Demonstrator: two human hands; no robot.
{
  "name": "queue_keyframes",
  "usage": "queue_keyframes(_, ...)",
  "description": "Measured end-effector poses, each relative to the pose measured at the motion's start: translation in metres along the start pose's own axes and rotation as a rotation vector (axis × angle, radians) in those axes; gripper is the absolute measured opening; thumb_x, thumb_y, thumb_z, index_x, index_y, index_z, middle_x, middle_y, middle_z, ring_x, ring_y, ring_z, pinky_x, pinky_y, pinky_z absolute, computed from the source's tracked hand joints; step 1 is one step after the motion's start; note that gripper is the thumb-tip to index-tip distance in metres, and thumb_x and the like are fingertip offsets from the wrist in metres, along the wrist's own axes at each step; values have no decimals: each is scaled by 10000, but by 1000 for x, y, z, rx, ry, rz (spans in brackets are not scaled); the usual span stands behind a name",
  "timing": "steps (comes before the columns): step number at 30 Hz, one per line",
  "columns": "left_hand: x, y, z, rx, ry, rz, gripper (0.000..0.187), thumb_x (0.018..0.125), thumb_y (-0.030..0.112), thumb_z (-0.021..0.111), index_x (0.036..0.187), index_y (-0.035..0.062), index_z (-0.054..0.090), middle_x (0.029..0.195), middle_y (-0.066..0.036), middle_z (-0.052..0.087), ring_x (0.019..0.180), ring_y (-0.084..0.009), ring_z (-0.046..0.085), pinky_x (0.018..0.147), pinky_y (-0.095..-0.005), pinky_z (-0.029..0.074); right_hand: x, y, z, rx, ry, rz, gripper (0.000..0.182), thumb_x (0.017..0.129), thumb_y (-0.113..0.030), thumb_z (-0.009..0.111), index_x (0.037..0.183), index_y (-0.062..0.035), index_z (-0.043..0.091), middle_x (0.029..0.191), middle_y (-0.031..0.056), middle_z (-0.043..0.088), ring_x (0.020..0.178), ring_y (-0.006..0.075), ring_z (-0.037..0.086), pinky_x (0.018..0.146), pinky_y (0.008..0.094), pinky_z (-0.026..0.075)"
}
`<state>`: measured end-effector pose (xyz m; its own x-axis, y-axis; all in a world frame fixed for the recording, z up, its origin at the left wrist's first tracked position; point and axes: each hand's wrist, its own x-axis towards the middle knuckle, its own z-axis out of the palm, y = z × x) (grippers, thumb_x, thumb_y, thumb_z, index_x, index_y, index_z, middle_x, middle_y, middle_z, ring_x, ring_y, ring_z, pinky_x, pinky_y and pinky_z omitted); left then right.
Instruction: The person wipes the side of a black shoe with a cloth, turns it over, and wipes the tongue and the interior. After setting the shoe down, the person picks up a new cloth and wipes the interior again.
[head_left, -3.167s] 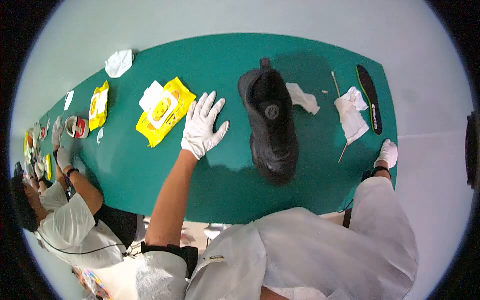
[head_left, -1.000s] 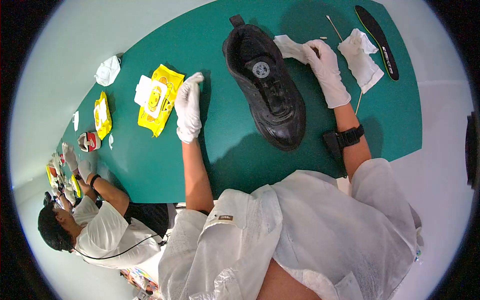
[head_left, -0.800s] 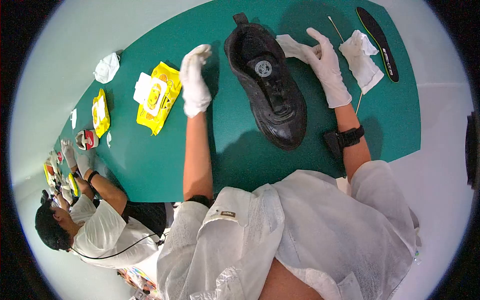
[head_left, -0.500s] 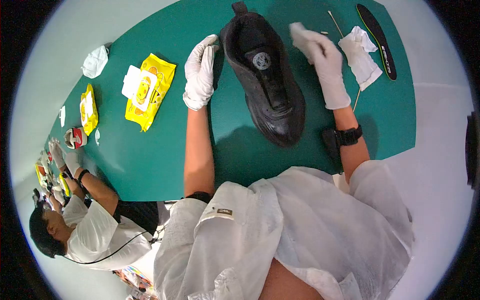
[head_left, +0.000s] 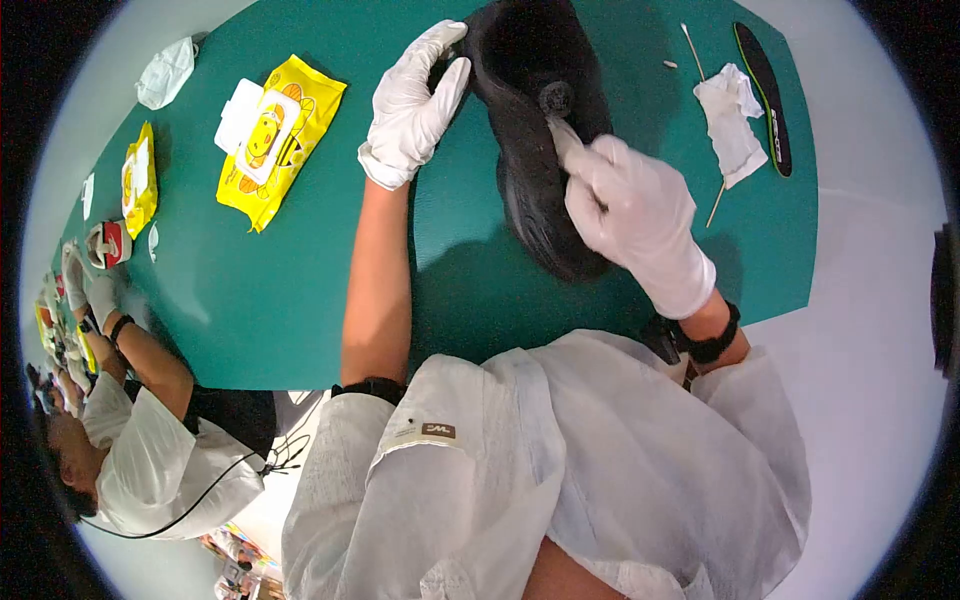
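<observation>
A black shoe (head_left: pixel 535 170) lies on the green table with its toe toward me, and its heel runs out at the top of the view. My right hand (head_left: pixel 635 215), in a white glove, reaches over the front of the shoe. Its fingers are closed in a pinch on the tongue, right at a round grey patch (head_left: pixel 556 98). My left hand (head_left: pixel 412 110), also gloved, rests beside the collar on the left. Its fingers are stretched out and touch the shoe, with the thumb apart from them.
A yellow wipes pack (head_left: pixel 283 140) with its lid up lies to the left. On the right are a crumpled white wipe (head_left: pixel 730 125), a cotton swab (head_left: pixel 692 50) and a black insole (head_left: pixel 765 100). A co-worker (head_left: pixel 150 430) sits at the left near a red and white shoe (head_left: pixel 108 244).
My right hand has moved from the table right of the shoe onto its tongue, which now stands further forward. The left thumb has spread. The whole view has shifted slightly.
</observation>
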<state>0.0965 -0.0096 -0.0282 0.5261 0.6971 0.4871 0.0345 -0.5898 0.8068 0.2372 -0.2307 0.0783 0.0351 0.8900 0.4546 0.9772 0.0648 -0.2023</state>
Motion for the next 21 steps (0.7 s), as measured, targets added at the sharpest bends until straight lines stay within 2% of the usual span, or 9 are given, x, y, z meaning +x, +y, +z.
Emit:
queue_keyframes(2, -2, -4, 2, -119, -17, -136, 323, 968, 163, 655, 1271, 51, 664, 1287, -140, 681, 1183, -248, 653, 1042, -334, 487, -2, -5, -17, 11, -179, -22, 349, 811, -105, 648, 1142, -183, 729, 761, 34, 575, 603, 233, 633, 514, 369, 501)
queue_keyframes(4, 0, -8, 4, -182, 0, -133, 316, 969, 174, 652, 1256, 44, 674, 1284, -141, 683, 1180, -257, 654, 1049, -334, 481, 9, 0, -30, 56, -180, -62, 307, 824, -106, 651, 1109, -188, 729, 762, 36, 582, 612, 254, 641, 521, 373, 508)
queue_keyframes(6, -1, -8, 1, -137, -10, -147, 301, 975, 166, 641, 1244, 36, 679, 1276, -142, 686, 1180, -256, 653, 1053, -331, 477, 27, 4, -38, 160, -149, -21, 355, 834, -16, 643, 1162, -121, 731, 752, 57, 625, 622, 240, 641, 560, 330, 502)
queue_keyframes(7, -1, -7, 2, -122, -1, -150, 287, 979, 154, 634, 1233, 32, 684, 1268, -144, 690, 1179, -250, 652, 1049, -328, 478, 34, 8, -25, 202, -6, 16, 285, 873, -81, 638, 1103, -220, 732, 772, 37, 582, 633, 270, 638, 552, 361, 524)
queue_keyframes(8, 0, -6, 2, -125, 5, -144, 287, 979, 154, 634, 1233, 32, 684, 1268, -144, 690, 1179, -250, 652, 1049, -328, 478, 44, 10, -22, 132, 1, -14, 280, 886, -86, 641, 1105, -233, 735, 760, 30, 564, 631, 249, 626, 546, 349, 514)
queue_keyframes(11, -1, -4, 2, -152, 17, -128, 282, 982, 149, 627, 1232, 31, 685, 1262, -144, 692, 1180, -258, 654, 1049, -333, 478, 54, 5, -9, -39, -45, -72, 241, 874, -112, 659, 1088, -187, 739, 779, 32, 553, 671, 231, 621, 560, 349, 517)
queue_keyframes(13, -1, -3, 0, -125, 14, -95, 278, 986, 157, 624, 1226, 33, 687, 1262, -142, 692, 1173, -263, 658, 1042, -334, 481, 48, 4, 7, -198, -96, -205, 183, 854, -133, 670, 1025, -114, 734, 806, 42, 554, 727, 221, 626, 580, 356, 526)
queue_keyframes(16, -2, 4, -4, -27, 12, -63, 280, 989, 167, 621, 1228, 36, 684, 1256, -141, 693, 1166, -265, 662, 1036, -333, 484, 47, 0, -7, -180, -219, -223, 141, 847, -134, 660, 957, -68, 719, 841, 58, 565, 773, 225, 629, 607, 359, 540)
queue_keyframes(21, -2, 5, -5, -91, 12, -82, 280, 993, 174, 617, 1235, 48, 680, 1270, -138, 687, 1163, -263, 664, 1037, -335, 485, 38, -1, -30, -93, -407, -248, 101, 851, -126, 654, 905, -56, 703, 871, 86, 600, 762, 241, 655, 609, 377, 550)
